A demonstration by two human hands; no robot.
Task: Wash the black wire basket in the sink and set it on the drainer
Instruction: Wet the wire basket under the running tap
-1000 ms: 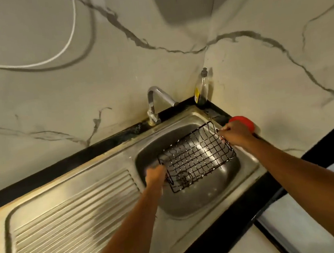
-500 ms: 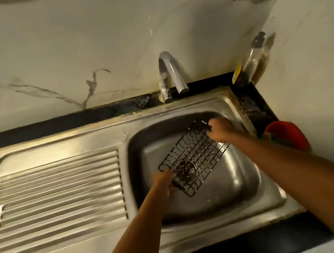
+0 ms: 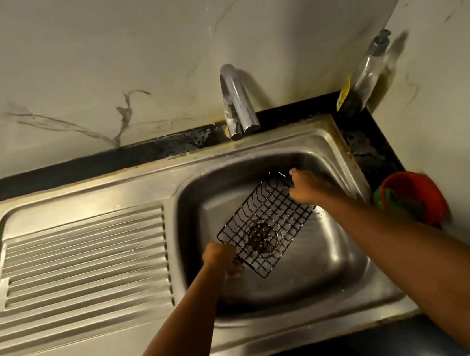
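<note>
Left hand (image 3: 221,258), right hand (image 3: 307,188) grip basket (image 3: 273,214), perhaps lifted

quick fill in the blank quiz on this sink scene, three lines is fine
1. The left hand and the right hand each grip an end of the wire basket, which is coloured ____.
2. The basket is held in the sink; the ribbed drainer lies on the sink's ____ side.
3. The small bowl by the right wall is coloured ____.

Missing words: black; left; red.
</note>
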